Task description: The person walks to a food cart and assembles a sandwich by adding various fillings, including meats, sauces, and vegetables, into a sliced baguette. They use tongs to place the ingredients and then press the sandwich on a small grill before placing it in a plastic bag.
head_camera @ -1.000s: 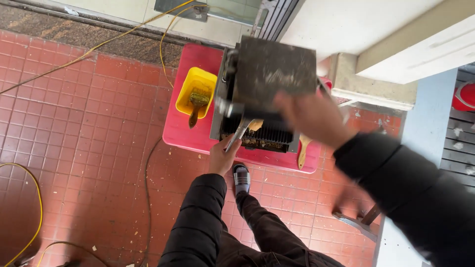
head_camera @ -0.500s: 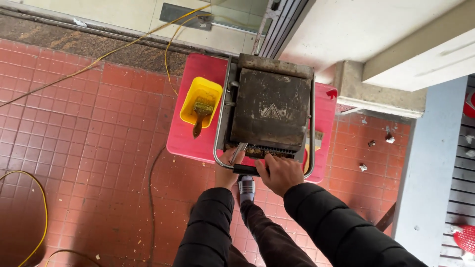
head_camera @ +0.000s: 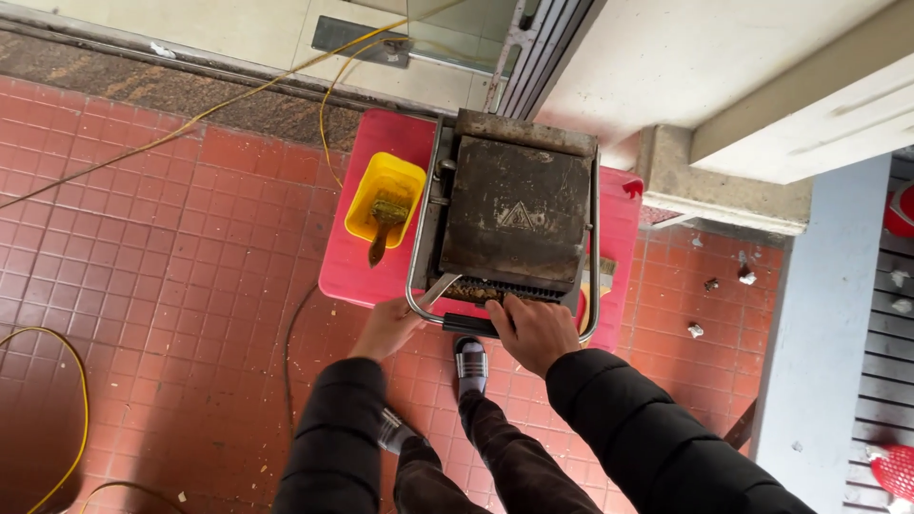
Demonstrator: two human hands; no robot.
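Note:
A dirty metal contact grill (head_camera: 517, 211) with its lid down sits on a red plastic table (head_camera: 354, 271). My right hand (head_camera: 533, 330) grips the dark handle bar (head_camera: 465, 325) at the grill's front edge. My left hand (head_camera: 385, 328) is at the front left corner and holds a thin metal scraper (head_camera: 440, 288) whose tip points into the gap under the lid. Crumbs show along the ribbed front edge of the plates.
A yellow tub (head_camera: 384, 196) with a brush in it stands on the table left of the grill. Yellow cables (head_camera: 219, 105) run over the red tiled floor. My shoes (head_camera: 469, 365) are below the table. A concrete ledge and grey wall stand at the right.
The grill lid has come down from a raised tilt to flat. My right hand moved from the lid's right side to the front handle. My left hand stayed at the front left corner.

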